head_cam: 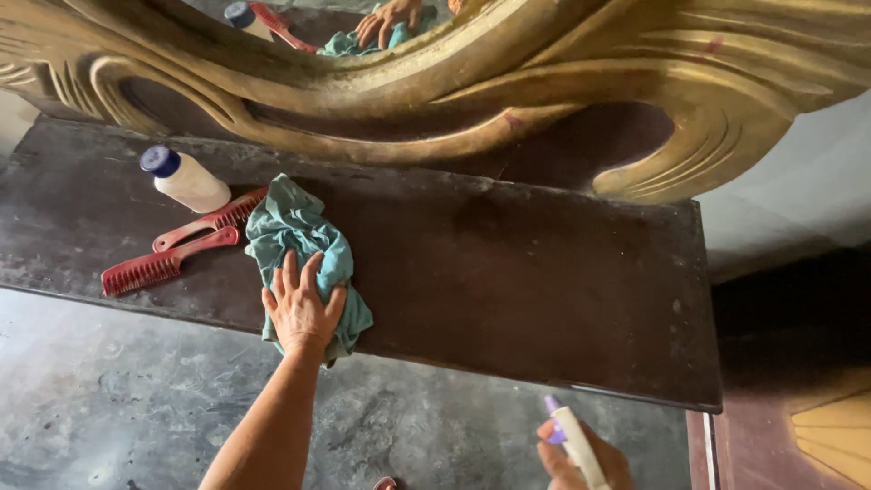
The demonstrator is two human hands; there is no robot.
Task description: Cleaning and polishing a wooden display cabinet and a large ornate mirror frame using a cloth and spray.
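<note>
Starting at the counter's (pixel 508 272) left end, I see a white bottle with a blue cap (pixel 184 179) lying on its side near the back edge. Just in front of it lie two red combs (pixel 172 252), side by side, slanting from the front edge up toward the cloth, the rear one's teeth touching it. The teal cloth (pixel 299 238) sits bunched on the dark top, left of the middle, reaching from mid-depth to the front edge, where a corner hangs over. My left hand (pixel 301 308) lies flat on the cloth's near half, fingers spread and pressing down, not clenched around it. The counter to the right of the cloth is dusty, worn wood up to its right corner. Behind the back edge rises a carved gilt mirror frame (pixel 581 82). Below the front edge, toward the right, my right hand (pixel 581 458) grips a white spray bottle with a purple nozzle (pixel 573 440), held off the counter over the grey floor (pixel 118 399).
</note>
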